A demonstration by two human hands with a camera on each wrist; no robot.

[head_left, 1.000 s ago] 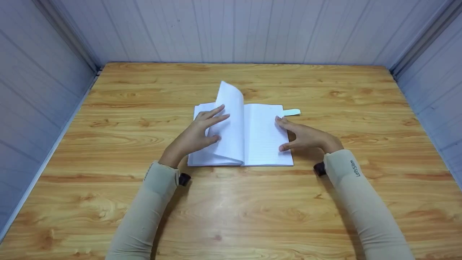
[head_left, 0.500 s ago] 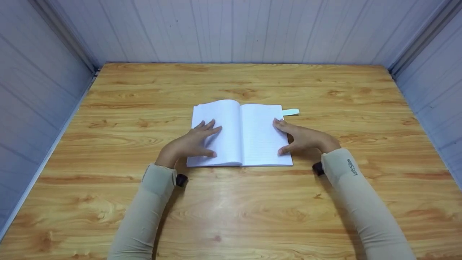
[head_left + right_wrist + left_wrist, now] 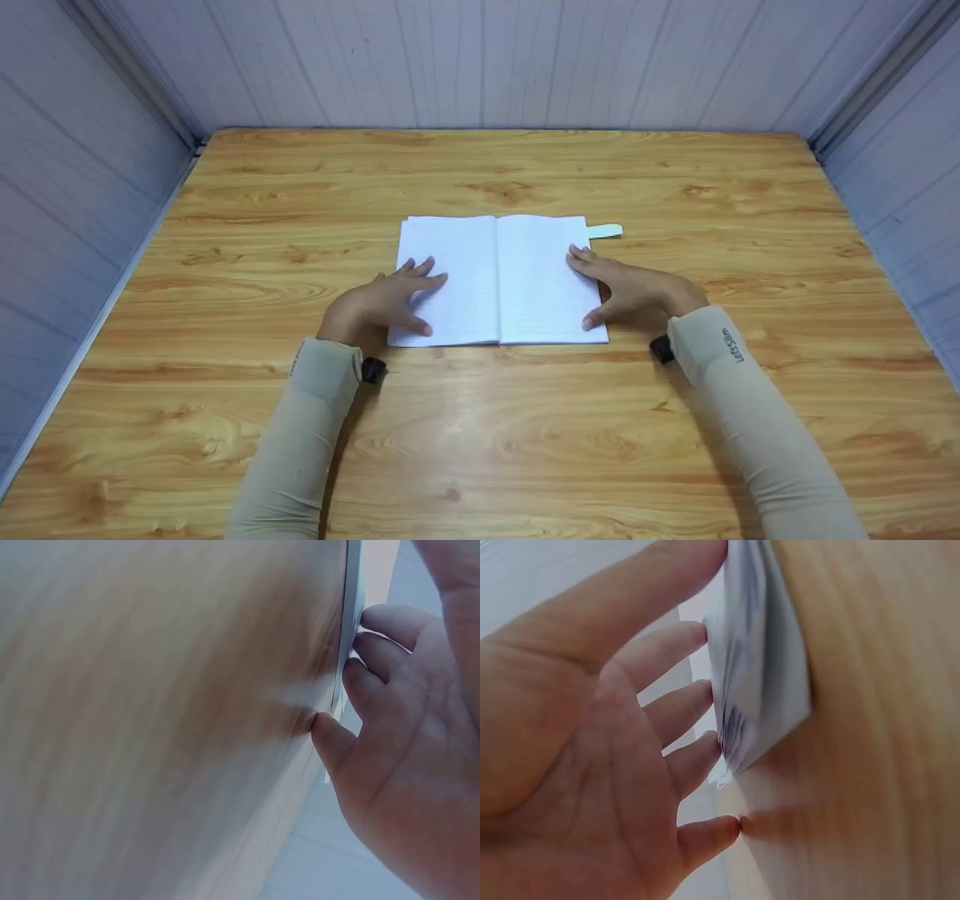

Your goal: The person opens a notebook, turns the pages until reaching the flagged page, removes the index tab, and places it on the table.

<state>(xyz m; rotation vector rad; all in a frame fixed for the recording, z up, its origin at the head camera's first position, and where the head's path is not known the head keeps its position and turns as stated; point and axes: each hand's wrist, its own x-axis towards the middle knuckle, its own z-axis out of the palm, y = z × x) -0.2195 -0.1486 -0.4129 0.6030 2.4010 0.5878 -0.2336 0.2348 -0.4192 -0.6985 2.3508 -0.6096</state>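
Note:
An open notebook with white ruled pages lies flat on the wooden table. My left hand rests its spread fingertips and thumb on the left page near the outer edge. In the left wrist view the page stack shows edge-on under those fingers, and the little finger touches the table beside it. On the right page's outer edge rests my right hand, thumb and fingers apart. The right wrist view shows its little finger on the table next to the notebook's thin edge.
A pale green tab sticks out from the notebook's upper right side. The wooden table is bounded by a white panelled wall at the back and by walls on both sides.
The lifted page has come down to the left and now lies flat. My left hand has moved left and down with it. My right hand has stayed nearly in place.

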